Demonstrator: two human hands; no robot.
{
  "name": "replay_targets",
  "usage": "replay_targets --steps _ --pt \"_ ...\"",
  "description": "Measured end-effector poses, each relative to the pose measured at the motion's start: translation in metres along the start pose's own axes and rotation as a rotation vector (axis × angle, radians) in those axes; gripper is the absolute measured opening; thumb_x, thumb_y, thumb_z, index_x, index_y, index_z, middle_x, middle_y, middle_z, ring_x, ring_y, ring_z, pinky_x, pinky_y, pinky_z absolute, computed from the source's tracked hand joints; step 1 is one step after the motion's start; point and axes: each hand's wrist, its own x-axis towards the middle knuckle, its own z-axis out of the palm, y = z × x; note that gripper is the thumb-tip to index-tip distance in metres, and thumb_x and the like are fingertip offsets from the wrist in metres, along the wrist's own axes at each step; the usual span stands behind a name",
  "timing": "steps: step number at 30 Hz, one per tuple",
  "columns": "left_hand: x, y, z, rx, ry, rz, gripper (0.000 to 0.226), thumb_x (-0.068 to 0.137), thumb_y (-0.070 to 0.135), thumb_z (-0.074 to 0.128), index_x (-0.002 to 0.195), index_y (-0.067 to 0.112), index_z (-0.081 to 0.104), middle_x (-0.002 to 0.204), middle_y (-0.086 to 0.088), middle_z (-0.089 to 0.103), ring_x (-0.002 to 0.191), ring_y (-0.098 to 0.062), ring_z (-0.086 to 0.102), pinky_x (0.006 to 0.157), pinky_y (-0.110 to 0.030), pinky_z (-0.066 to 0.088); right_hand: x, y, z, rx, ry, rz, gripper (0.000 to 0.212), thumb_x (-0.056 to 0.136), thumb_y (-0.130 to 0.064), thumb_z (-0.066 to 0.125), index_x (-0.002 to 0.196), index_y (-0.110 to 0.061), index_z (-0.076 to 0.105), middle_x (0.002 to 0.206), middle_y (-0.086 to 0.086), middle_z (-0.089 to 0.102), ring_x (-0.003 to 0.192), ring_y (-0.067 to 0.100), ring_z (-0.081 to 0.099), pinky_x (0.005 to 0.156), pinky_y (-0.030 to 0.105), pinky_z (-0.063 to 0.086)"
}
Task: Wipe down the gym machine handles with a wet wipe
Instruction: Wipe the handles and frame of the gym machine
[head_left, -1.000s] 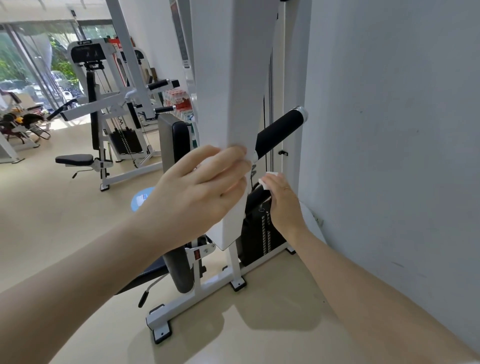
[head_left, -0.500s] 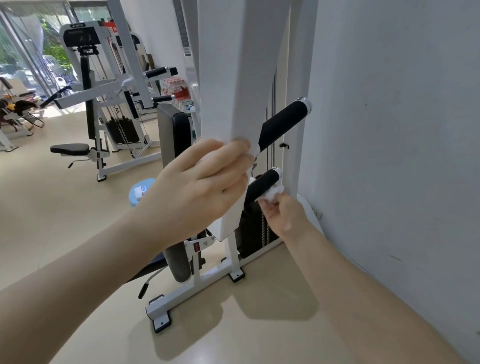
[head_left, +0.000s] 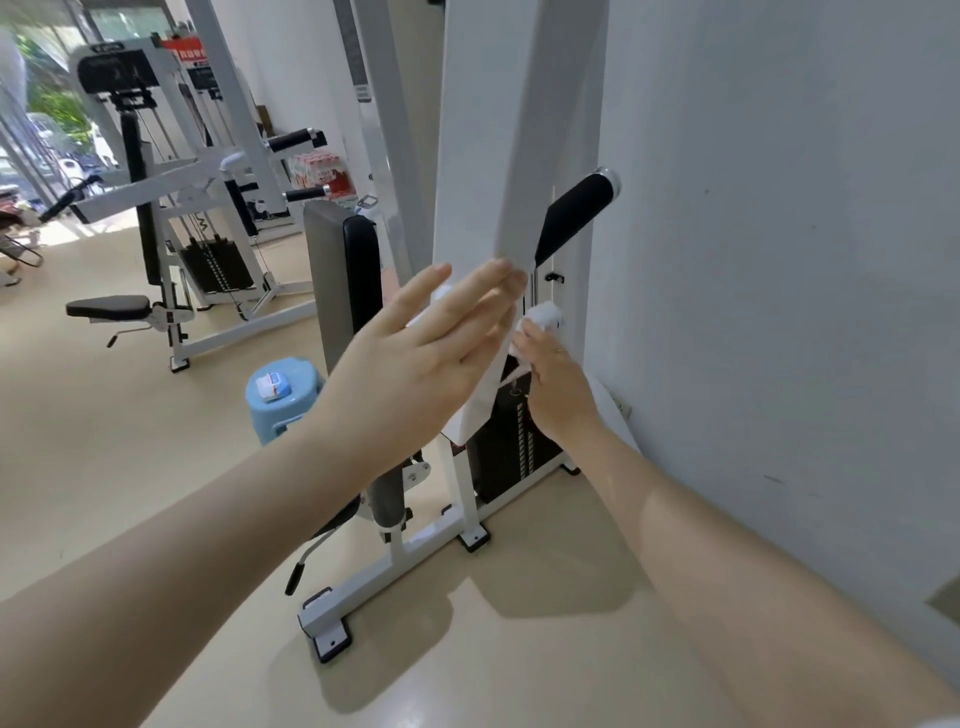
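Note:
A white gym machine arm (head_left: 483, 156) hangs in front of me. Its upper black handle (head_left: 576, 213) sticks out toward the wall, with a chrome end cap. My left hand (head_left: 431, 353) lies flat against the arm's lower part, fingers stretched out and slightly apart, gripping nothing. My right hand (head_left: 556, 384) reaches in behind the arm and pinches a crumpled white wet wipe (head_left: 543, 316). The wipe sits where the lower handle's tip is; that handle is hidden behind the wipe and the white arm.
The white wall (head_left: 779, 260) runs close on the right. The machine's black back pad (head_left: 348, 280), weight stack (head_left: 511, 447) and floor frame (head_left: 395, 566) stand below. A blue stool (head_left: 291, 410) carries a wipe pack (head_left: 272, 385). Other machines (head_left: 156, 171) stand at the back left.
My left hand's fingers have uncurled from around the white arm and now lie straight. My right hand has slid the wipe outward along the lower handle to its tip.

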Motion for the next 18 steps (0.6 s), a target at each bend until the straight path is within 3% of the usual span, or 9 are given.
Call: replay_targets --steps 2,4,9,14,16,18 --pt "0.001 0.002 0.001 -0.060 0.008 -0.001 0.038 0.097 0.005 0.031 0.124 0.005 0.057 0.141 -0.010 0.048 0.137 -0.024 0.024 0.110 -0.043 0.023 -0.005 -0.011 -0.001 -0.015 -0.026 -0.111 0.033 0.095 -0.002 0.038 0.125 -0.007 0.052 0.133 0.006 0.049 0.119 0.013 0.047 0.104 0.030 0.039" --pt "0.002 0.002 0.000 -0.105 0.022 -0.002 0.046 0.096 0.003 0.021 0.121 0.003 0.059 0.139 -0.011 0.049 0.136 -0.024 0.026 0.109 -0.043 0.024 -0.008 -0.011 -0.001 -0.035 -0.078 -0.183 0.023 0.094 -0.001 0.039 0.109 -0.003 0.056 0.114 0.007 0.056 0.094 0.006 0.052 0.087 0.018 0.044" --pt "0.003 -0.001 -0.001 -0.199 0.040 -0.018 0.053 0.098 0.003 0.011 0.125 0.000 0.056 0.137 -0.012 0.051 0.134 -0.024 0.028 0.109 -0.041 0.024 0.014 0.024 -0.006 -0.196 0.065 -0.018 0.051 0.091 0.006 0.039 0.138 -0.015 0.042 0.145 0.006 0.039 0.133 0.024 0.037 0.111 0.041 0.033" --pt "-0.002 -0.011 0.006 -0.223 0.091 -0.063 0.043 0.098 0.000 0.022 0.130 0.001 0.051 0.145 -0.011 0.040 0.136 -0.025 0.029 0.113 -0.039 0.020 0.003 0.011 0.009 -0.130 -0.110 -0.392 0.046 0.086 0.009 0.044 0.123 -0.019 0.051 0.138 0.003 0.045 0.125 0.024 0.045 0.092 0.033 0.047" --pt "-0.002 -0.014 0.008 -0.246 0.111 -0.112 0.043 0.098 -0.001 0.020 0.134 0.003 0.044 0.149 -0.010 0.031 0.142 -0.023 0.019 0.115 -0.039 0.017 0.015 0.014 0.007 -0.099 -0.078 -0.320 0.049 0.088 0.009 0.041 0.126 -0.023 0.045 0.136 0.006 0.045 0.115 0.021 0.048 0.086 0.034 0.048" --pt "-0.002 -0.016 0.009 -0.259 0.107 -0.143 0.044 0.099 0.001 0.014 0.137 0.005 0.036 0.147 -0.010 0.026 0.145 -0.017 0.003 0.117 -0.039 0.012 0.028 0.017 0.006 -0.110 0.030 -0.147 0.051 0.091 0.007 0.041 0.135 -0.019 0.042 0.144 0.007 0.039 0.131 0.024 0.037 0.105 0.038 0.038"
